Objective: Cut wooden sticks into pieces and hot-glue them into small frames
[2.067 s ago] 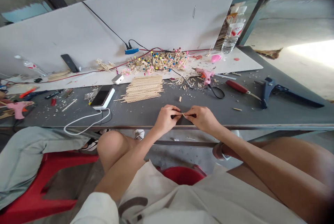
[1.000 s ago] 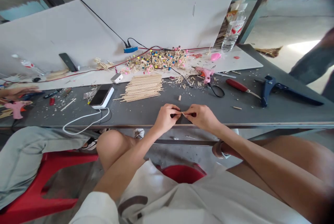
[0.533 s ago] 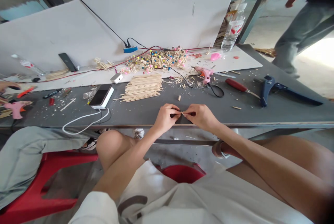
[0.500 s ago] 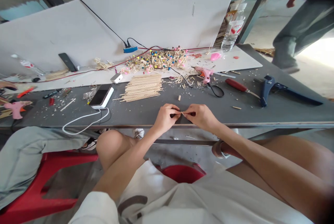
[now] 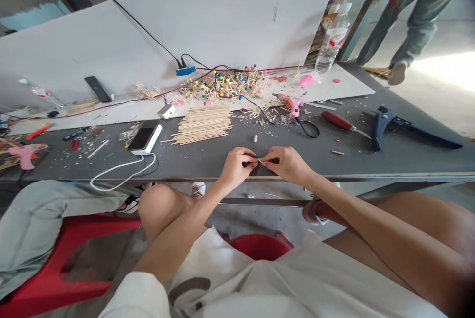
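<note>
My left hand and my right hand meet just above the front of the grey table. Both are closed in a pinch, fingertips almost touching, on a small piece of wooden stick that is mostly hidden by the fingers. Beyond them a short cut stick piece stands on the tabletop. Left of that lies a pile of thin wooden sticks. Farther back is a heap of short sticks with coloured balls.
A pink glue gun lies behind my right hand. To the right are a red-handled tool and blue-handled cutters. A white power bank with a cable sits left; a water bottle stands at the back. Another person walks at far right.
Both my hands stay in nearly the same pinch. The person at the right has walked farther off. At the left edge, the co-worker's hand has gone out of view.
</note>
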Motion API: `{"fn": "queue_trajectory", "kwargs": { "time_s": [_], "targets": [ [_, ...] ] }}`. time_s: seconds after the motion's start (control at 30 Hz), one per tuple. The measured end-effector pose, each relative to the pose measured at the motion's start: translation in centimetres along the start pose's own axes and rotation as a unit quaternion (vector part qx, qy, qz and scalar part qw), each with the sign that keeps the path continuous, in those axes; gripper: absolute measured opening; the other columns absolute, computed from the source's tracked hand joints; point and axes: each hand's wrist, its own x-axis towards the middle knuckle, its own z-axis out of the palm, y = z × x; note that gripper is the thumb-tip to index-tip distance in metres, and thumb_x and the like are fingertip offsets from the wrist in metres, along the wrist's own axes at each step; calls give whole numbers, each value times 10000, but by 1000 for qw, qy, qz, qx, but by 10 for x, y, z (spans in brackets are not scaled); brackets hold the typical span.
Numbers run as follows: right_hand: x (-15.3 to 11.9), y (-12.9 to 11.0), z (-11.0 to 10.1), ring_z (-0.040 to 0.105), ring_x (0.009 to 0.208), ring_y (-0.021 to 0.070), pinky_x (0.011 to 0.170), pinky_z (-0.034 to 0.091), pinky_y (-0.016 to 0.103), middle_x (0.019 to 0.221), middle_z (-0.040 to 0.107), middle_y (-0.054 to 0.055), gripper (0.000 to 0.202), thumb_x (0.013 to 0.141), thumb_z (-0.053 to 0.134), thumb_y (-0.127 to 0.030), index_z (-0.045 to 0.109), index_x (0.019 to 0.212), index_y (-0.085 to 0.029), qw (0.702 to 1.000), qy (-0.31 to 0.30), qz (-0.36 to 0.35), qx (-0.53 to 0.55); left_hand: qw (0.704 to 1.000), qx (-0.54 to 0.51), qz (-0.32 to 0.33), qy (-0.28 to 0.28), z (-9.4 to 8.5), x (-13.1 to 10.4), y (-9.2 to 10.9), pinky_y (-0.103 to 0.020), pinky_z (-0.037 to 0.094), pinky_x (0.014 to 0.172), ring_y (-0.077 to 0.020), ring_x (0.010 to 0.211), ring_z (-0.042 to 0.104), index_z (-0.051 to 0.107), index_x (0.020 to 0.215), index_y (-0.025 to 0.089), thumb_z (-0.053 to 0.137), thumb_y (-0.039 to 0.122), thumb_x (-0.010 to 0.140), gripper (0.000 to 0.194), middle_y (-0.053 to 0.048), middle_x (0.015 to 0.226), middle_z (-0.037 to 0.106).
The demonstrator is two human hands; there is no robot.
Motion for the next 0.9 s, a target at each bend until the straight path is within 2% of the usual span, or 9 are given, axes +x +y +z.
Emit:
{"fn": "queue_trajectory", "kwargs": {
  "time_s": [0.9],
  "targets": [
    [-2,-1,0,569,635,114,593,368,246,794,707,9,195,840,614,-231,807,863,-247,1000,5,-4,-4,1000,-6,8,-6,-2,1,1,-370,505,880,-207,969,641,792,845,227,714,127,815,130,-43,977,744]
  ]
}}
